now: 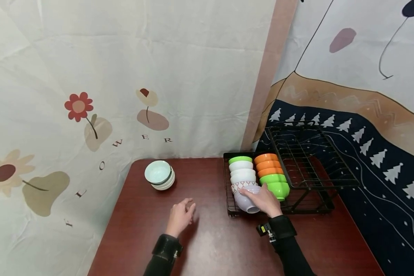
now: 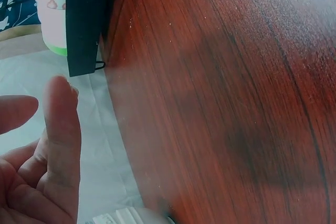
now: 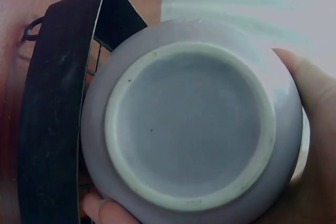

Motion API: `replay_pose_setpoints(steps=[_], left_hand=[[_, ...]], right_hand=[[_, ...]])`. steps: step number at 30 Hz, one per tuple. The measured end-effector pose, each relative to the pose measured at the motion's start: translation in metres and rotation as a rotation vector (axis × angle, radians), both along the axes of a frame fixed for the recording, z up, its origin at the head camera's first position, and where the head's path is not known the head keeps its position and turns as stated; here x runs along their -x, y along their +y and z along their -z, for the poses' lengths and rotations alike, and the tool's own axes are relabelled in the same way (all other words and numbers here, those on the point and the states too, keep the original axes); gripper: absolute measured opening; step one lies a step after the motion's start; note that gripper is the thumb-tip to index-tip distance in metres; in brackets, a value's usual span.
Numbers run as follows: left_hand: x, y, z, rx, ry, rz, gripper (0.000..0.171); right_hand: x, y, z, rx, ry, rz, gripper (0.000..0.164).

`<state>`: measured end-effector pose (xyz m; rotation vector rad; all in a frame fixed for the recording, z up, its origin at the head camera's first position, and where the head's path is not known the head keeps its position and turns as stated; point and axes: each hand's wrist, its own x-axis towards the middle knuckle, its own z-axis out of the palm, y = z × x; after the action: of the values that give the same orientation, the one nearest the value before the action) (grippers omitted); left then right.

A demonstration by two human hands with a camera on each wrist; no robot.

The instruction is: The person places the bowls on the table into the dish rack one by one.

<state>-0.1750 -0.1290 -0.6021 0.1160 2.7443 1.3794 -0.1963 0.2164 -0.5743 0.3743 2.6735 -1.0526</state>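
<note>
My right hand (image 1: 266,200) grips a lavender bowl (image 1: 247,205) at the front end of the left row in the black dish rack (image 1: 229,199). In the right wrist view, the bowl's round foot ring (image 3: 268,124) faces the camera, with fingers and thumb at opposite sides of its rim. Directly behind it stand a patterned bowl (image 1: 235,187), white bowls (image 1: 243,176) and a green-rimmed bowl (image 1: 240,158), all tipped on their sides. My left hand (image 1: 181,216) is held over the table, fingers loosely bent and holding nothing.
Orange bowls (image 1: 269,165) and green bowls (image 1: 278,189) form a second row in the rack. A raised black wire shelf (image 1: 310,180) covers the rack's right side. Stacked pale bowls (image 1: 158,172) stand at the table's back left, near the wall cloth (image 1: 193,76).
</note>
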Motion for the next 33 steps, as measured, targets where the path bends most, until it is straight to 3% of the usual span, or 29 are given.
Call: replay_pose_setpoints(steps=[5, 8, 14, 18, 22, 33], left_hand=[[-0.001, 0.002, 0.001, -0.012, -0.014, 0.014, 0.039], [-0.002, 0.002, 0.001, -0.018, -0.02, 0.012, 0.039], [-0.003, 0.003, 0.002, -0.01, -0.022, 0.014, 0.039], [-0.004, 0.003, 0.003, -0.019, -0.026, 0.02, 0.04], [-0.005, 0.002, 0.004, -0.038, -0.035, 0.025, 0.04], [-0.005, 0.001, 0.009, -0.045, -0.047, 0.02, 0.039]], right_hand=[[-0.003, -0.001, -0.01, 0.1, -0.039, 0.01, 0.142], [-0.001, 0.0, -0.005, 0.147, -0.049, 0.033, 0.143], [0.012, 0.0, 0.029, 0.105, -0.024, 0.078, 0.153], [0.016, -0.002, 0.039, 0.049, -0.002, 0.094, 0.162], [0.016, -0.005, 0.036, 0.035, -0.007, 0.11, 0.163], [0.002, -0.023, 0.008, 0.058, 0.018, 0.09, 0.143]])
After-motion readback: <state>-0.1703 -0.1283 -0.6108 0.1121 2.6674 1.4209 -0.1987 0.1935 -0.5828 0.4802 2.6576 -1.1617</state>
